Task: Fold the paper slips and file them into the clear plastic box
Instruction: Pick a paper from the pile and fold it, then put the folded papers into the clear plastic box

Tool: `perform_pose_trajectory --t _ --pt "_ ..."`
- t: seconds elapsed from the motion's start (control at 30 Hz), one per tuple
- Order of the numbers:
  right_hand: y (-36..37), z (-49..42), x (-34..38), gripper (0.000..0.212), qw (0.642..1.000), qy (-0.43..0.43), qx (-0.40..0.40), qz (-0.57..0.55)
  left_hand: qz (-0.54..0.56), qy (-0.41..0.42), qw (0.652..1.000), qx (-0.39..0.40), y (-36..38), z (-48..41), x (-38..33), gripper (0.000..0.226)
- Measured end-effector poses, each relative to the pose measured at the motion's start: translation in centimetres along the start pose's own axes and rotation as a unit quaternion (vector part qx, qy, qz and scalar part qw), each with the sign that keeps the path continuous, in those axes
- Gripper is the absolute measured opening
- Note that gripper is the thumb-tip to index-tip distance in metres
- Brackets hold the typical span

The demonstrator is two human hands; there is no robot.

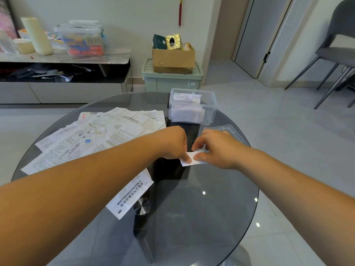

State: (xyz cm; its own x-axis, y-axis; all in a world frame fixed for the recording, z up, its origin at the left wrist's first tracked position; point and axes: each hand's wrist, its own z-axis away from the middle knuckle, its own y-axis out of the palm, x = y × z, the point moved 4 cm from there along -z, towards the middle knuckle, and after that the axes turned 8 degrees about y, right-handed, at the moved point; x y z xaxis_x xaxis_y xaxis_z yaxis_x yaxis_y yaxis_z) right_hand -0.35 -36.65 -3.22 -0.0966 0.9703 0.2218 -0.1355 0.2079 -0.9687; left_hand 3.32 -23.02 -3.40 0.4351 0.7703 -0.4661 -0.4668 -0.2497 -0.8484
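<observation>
Two sets of fingertips pinch one small white paper slip, and they are closed on it from both sides. The left hand grips its left edge with curled fingers. The right hand pins the right edge between thumb and bent fingers. The paper slip is a thin, flat rectangle with a crisp edge. We cannot tell whether it touches the glass or sits just above it. It is near the middle of the table, just in front of the box.

Beyond the hands we see one clear plastic box, rectangular, with smooth, see-through walls and an open top. Folded slips stand upright inside it, packed too closely for us to count. One clear lid, shallow with rounded corners, lies flat just right of the hands and partly behind the right one.

On the left, many loose sheets lie fanned out and overlapping. They are white, printed and creased with fold lines, and we cannot count them. One more printed sheet lies apart, nearer to us and partly under the left forearm.

All of this rests on one round table of dark, glossy, smoked glass. Behind it a brown cardboard box sits on a pale green plastic bin.
</observation>
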Motion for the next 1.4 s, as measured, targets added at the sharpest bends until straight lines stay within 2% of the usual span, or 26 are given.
perform_pose_trajectory --t 0.17,0.33,0.4,0.53,0.7,0.8,0.93,1.17,1.23,1.33,1.4 --pt "-0.1 0.3 0.3 0.017 0.999 -0.008 0.029 -0.024 -0.006 0.006 1.000 -0.001 0.1 0.0 -0.2 0.024" --pt "-0.1 0.4 0.4 0.022 0.998 -0.010 0.042 -0.038 -0.002 0.017 1.000 -0.003 0.3 0.3 -0.4 0.032" --pt "-0.1 0.5 0.5 0.022 0.998 -0.010 0.052 -0.037 0.002 0.027 1.000 0.005 0.5 0.4 -0.4 0.028" --pt "0.0 0.8 0.6 0.008 0.998 -0.014 0.058 -0.014 0.020 0.040 0.999 0.000 0.9 0.9 -0.2 0.013" --pt "0.0 1.3 0.7 0.012 0.997 -0.016 0.040 -0.069 0.043 0.057 0.996 -0.047 0.7 1.8 0.3 0.009" --pt "-0.1 1.3 1.0 0.018 0.995 -0.028 0.024 -0.093 0.042 0.081 0.992 -0.085 -0.2 2.3 0.4 0.017" --pt "-2.1 0.7 1.6 0.012 0.997 -0.045 -0.034 -0.057 -0.008 0.119 0.984 -0.133 -2.3 2.0 0.0 0.033" --pt "-6.5 -4.6 -0.6 0.009 0.989 0.008 -0.078 -0.128 -0.088 0.156 0.963 -0.202 -7.7 -2.3 0.0 0.019" --pt "-8.3 -6.6 -2.1 0.014 0.979 0.028 -0.111 -0.167 -0.124 0.172 0.955 -0.210 -9.2 -4.3 0.5 0.034" --pt "-10.2 -9.1 -4.5 0.018 0.952 0.069 -0.159 -0.251 -0.185 0.156 0.956 -0.166 -10.4 -7.3 1.5 0.069" --pt "-10.6 -10.7 -5.5 0.016 0.941 0.085 -0.177 -0.275 -0.225 0.141 0.954 -0.136 -10.3 -8.9 1.9 0.082"
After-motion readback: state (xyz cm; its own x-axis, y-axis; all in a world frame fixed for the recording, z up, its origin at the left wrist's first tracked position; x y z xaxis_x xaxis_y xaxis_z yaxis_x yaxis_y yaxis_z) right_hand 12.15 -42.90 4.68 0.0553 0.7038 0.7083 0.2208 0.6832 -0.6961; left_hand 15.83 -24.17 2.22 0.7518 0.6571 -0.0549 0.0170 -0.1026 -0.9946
